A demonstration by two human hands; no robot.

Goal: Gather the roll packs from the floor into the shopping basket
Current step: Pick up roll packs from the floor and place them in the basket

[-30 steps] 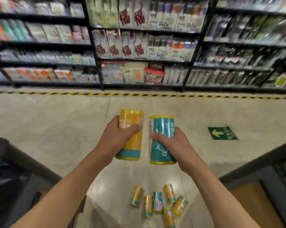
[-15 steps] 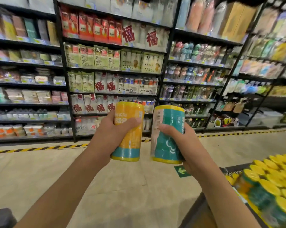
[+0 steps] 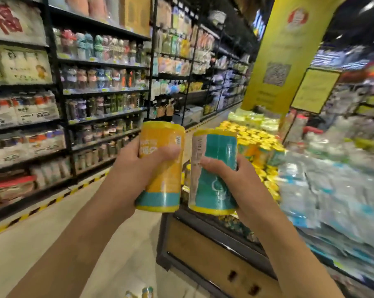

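Two hands, two roll packs: left hand (image 3: pixel 136 168) grips orange pack (image 3: pixel 162 166); right hand (image 3: pixel 231 179) grips teal pack (image 3: pixel 214 171).

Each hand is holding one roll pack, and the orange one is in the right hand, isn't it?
Not quite. The head view shows the orange roll pack in the left hand; the right hand holds the teal roll pack. One pack per hand is correct.

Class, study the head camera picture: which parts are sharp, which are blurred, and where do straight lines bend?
Head view: the orange pack and teal pack are fairly sharp; the goods at the right edge smear with motion blur; the shelf uprights lean and bow from the wide lens.
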